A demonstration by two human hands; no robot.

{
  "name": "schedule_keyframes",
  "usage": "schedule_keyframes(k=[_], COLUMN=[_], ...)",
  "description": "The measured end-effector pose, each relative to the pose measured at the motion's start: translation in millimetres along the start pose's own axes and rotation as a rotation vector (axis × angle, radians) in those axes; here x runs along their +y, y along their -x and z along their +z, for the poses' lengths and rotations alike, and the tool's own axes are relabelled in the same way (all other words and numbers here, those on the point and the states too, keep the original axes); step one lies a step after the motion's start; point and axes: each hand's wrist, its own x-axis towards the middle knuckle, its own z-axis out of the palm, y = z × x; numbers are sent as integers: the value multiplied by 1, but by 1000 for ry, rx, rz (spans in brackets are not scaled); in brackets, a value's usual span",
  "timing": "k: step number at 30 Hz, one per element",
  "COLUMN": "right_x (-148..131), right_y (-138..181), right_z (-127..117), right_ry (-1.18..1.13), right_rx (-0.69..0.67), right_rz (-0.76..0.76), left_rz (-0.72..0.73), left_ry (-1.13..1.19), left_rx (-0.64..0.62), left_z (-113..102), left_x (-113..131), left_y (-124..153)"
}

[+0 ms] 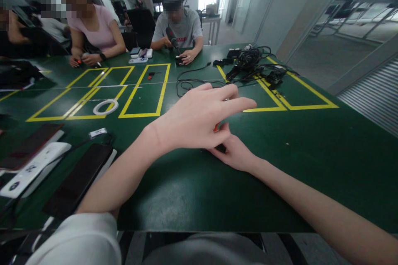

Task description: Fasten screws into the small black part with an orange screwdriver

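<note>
My left hand [199,118] hovers over the middle of the green table [311,153], fingers stretched forward and slightly apart. A small red and black object [217,128] peeks out under its thumb. My right hand [234,153] lies on the table just beneath and behind the left one. Its fingers are closed around a small dark part [221,148] that I cannot name. The left hand covers most of the right hand's fingers.
Yellow tape rectangles [146,91] mark the table. A white tape ring [105,107] lies in one. Tangled black cables [251,66] sit at the far right. Dark phones [77,178] and a white power strip [34,167] lie at the near left. Two people sit opposite, working.
</note>
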Motion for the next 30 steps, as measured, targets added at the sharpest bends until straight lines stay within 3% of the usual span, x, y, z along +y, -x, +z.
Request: schedule_keyframes(k=[30], right_x=[-1], right_y=[0], right_z=[0], right_ry=[-19], right_rx=[0], right_rz=[24], left_rz=[3], left_ry=[27], left_rx=[14], left_z=[1], left_x=[0], left_y=[1])
